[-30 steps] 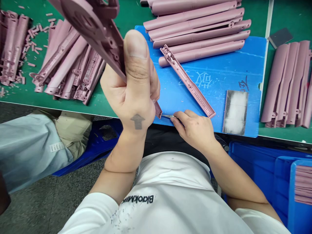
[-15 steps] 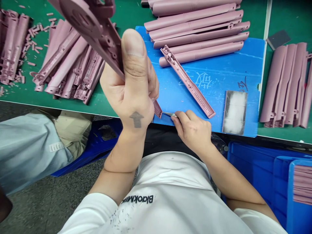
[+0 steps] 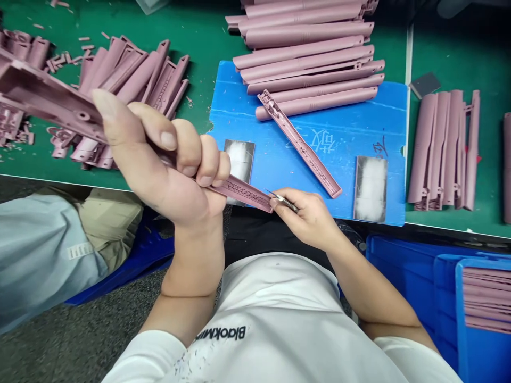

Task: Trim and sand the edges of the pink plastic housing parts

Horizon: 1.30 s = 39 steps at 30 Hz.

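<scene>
My left hand (image 3: 171,170) is wrapped round the middle of a long pink plastic housing half (image 3: 249,195), its ribbed inner side facing up. One end of that housing reaches up to the left, close to the camera; the other points down towards my right hand (image 3: 309,215). Between the fingers of my right hand is a small craft knife (image 3: 286,202) with a thin pointed blade. The right fingertips meet the near end of the held housing. Another pink housing half (image 3: 303,146) lies open side up on the blue board (image 3: 267,154).
Pink housings (image 3: 311,69) lie stacked at the board's back; more lie in a left pile (image 3: 131,80) and a right row (image 3: 443,149). Two worn dark pads (image 3: 370,189) rest on the board. Blue crates (image 3: 415,271) stand lower right. A person's sleeve (image 3: 43,239) is at left.
My left hand has turned over and lowered the housing, so its inner ribs now show. The right hand has come up against the housing's end, knife still held. A second pad has come into view.
</scene>
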Each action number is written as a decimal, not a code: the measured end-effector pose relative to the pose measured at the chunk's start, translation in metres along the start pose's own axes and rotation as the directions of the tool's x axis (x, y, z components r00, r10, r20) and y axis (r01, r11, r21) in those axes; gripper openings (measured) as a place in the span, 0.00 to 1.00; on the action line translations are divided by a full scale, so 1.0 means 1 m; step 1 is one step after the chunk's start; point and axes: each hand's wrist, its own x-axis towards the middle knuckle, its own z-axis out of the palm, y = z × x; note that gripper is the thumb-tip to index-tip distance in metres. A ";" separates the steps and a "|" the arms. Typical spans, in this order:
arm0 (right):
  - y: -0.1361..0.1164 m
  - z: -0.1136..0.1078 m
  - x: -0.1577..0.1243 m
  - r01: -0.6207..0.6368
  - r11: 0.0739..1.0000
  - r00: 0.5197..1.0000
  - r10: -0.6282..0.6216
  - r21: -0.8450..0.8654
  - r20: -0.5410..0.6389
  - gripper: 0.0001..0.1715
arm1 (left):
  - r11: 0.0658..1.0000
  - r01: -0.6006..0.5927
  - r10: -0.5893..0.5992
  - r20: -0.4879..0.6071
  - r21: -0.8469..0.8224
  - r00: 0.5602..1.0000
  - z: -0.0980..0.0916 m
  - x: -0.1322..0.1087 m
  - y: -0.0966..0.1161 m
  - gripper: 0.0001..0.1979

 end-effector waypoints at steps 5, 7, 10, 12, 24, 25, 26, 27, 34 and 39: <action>0.005 -0.034 0.000 -0.152 0.861 0.941 -0.024 -0.486 -0.337 0.23 | 0.998 -0.050 0.051 -0.042 0.026 0.998 -0.008 0.000 -0.011 0.25; 0.012 -0.042 0.008 -0.264 0.710 0.931 0.012 -0.652 -0.364 0.29 | 0.998 -0.057 0.057 -0.019 0.015 0.998 -0.008 -0.003 -0.021 0.22; 0.022 -0.045 0.019 -0.279 0.594 0.952 0.070 -0.755 -0.296 0.27 | 1.000 0.002 -0.001 0.076 -0.017 0.997 -0.011 -0.005 -0.035 0.19; 0.025 -0.045 0.019 -0.262 0.635 0.954 0.059 -0.727 -0.293 0.21 | 0.997 0.071 -0.067 0.099 -0.043 0.993 -0.015 -0.001 -0.043 0.21; 0.017 -0.007 0.000 0.062 0.966 0.997 -0.049 0.251 -0.059 0.19 | 0.883 0.424 -0.407 0.121 -0.200 0.906 -0.021 -0.006 -0.067 0.30; 0.017 -0.003 0.001 0.084 0.972 0.996 -0.074 0.217 -0.052 0.19 | 0.885 0.423 -0.407 0.119 -0.195 0.906 -0.019 -0.009 -0.069 0.30; 0.017 0.000 0.002 0.105 0.978 0.994 -0.096 0.179 -0.053 0.19 | 0.883 0.430 -0.415 0.116 -0.188 0.902 -0.018 -0.011 -0.069 0.30; 0.017 0.002 0.002 0.123 0.982 0.991 -0.115 0.141 -0.061 0.20 | 0.879 0.440 -0.426 0.112 -0.181 0.898 -0.017 -0.013 -0.069 0.30; 0.020 0.010 -0.001 0.213 0.969 0.964 -0.229 -0.122 -0.133 0.19 | 0.898 0.429 -0.423 0.077 -0.102 0.903 -0.014 -0.019 -0.066 0.31; 0.009 0.018 -0.004 0.142 0.933 0.972 -0.194 -0.331 -0.130 0.22 | 0.891 0.444 -0.441 0.055 -0.094 0.896 -0.013 -0.024 -0.067 0.32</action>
